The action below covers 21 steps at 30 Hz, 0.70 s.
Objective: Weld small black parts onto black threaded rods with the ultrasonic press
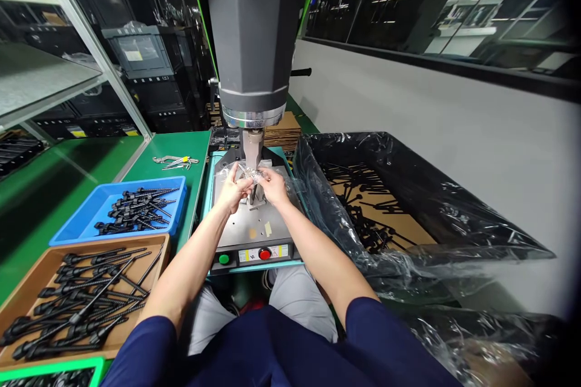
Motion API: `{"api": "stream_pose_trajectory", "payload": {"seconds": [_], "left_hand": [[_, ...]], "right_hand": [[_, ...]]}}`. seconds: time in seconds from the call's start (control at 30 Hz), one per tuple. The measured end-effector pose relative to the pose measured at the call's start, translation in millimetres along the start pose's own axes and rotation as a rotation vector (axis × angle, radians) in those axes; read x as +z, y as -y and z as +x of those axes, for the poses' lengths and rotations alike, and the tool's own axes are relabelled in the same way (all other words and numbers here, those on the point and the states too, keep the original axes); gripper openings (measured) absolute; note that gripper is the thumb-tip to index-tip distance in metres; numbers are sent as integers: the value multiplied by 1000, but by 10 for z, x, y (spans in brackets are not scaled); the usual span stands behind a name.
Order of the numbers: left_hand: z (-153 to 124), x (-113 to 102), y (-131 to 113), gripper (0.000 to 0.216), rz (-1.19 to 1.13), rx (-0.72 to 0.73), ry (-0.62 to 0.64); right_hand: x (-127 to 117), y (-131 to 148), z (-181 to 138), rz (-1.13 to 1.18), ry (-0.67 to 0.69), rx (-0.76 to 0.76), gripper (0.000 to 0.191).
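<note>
Both hands are at the lower end of the grey press machine's (253,24) metal head (253,148), over its steel work plate (245,224). Crinkled clear plastic film (250,173) lies between the fingers, right at the tip of the head. My left hand (232,191) has its index finger raised and its other fingers closed on the film. From the other side, my right hand (273,186) pinches the film between thumb and fingers. A small dark fixture (253,195) stands beneath the hands, partly hidden by them.
Left stand a blue tray (63,230) and a brown tray (166,248) of black threaded rods, with hand tools (177,162) behind. A plastic-lined bin (422,193) of black parts stands right. A green button (224,259) and red button (264,253) face me.
</note>
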<state>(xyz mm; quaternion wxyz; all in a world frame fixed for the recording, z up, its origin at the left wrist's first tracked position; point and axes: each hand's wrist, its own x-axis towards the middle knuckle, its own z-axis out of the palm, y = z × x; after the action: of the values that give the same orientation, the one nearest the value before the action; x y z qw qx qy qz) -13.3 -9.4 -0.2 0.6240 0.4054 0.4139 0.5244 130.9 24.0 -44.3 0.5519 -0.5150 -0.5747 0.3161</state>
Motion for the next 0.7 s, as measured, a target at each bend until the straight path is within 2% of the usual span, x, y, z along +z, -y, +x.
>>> {"api": "stream_pose_trajectory", "payload": {"seconds": [0.1,0.27,0.4,0.53,0.7], "left_hand": [[46,-28,26,111,11,-4,6],[80,-72,57,107,39,-23,-10],[64,-85,80,105,45,-18,-9],[65,-112,136,110,48,-2,16],[83,-143,203,115,80,7,36]], "right_hand": [[46,2,129,-46,1,19,30],[164,-59,247,135,74,33,29],[121,-135,248,67,138,6,29],[103,-216,253,29,93,-87,20],[217,-287,260,173,66,15,21]]}}
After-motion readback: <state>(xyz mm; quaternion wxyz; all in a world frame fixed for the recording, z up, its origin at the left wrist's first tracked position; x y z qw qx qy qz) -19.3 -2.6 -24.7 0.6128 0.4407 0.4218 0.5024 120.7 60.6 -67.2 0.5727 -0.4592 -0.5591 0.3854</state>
